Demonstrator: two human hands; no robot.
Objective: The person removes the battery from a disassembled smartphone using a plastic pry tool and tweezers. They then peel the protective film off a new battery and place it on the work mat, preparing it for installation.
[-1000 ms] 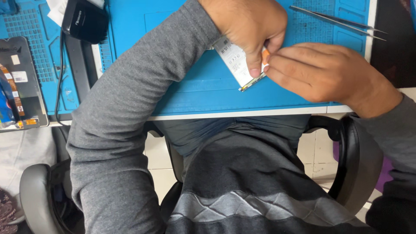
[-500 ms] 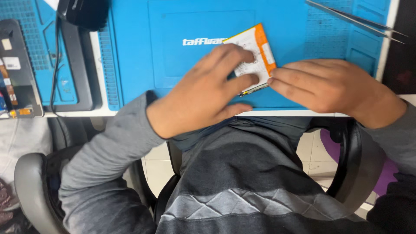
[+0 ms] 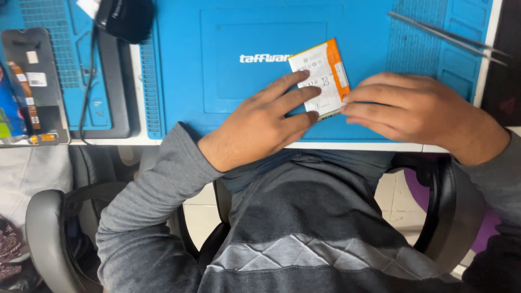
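Observation:
A flat white phone battery (image 3: 323, 73) with an orange strip along one side lies on the blue work mat (image 3: 217, 87). My left hand (image 3: 260, 122) rests flat with its fingers pressing on the battery's lower left part. From the right, my right hand (image 3: 418, 108) reaches in, and its fingertips touch the battery's lower right edge. Neither hand lifts it; the battery stays on the mat.
Metal tweezers (image 3: 450, 38) lie at the mat's far right. A black device (image 3: 126, 19) with a cable sits at the top left. A disassembled phone (image 3: 32, 81) lies at the left edge. The table's front edge runs just below my hands.
My left arm has swung from across the mat to the left of the battery. The battery went from held under my hands to lying flat and exposed.

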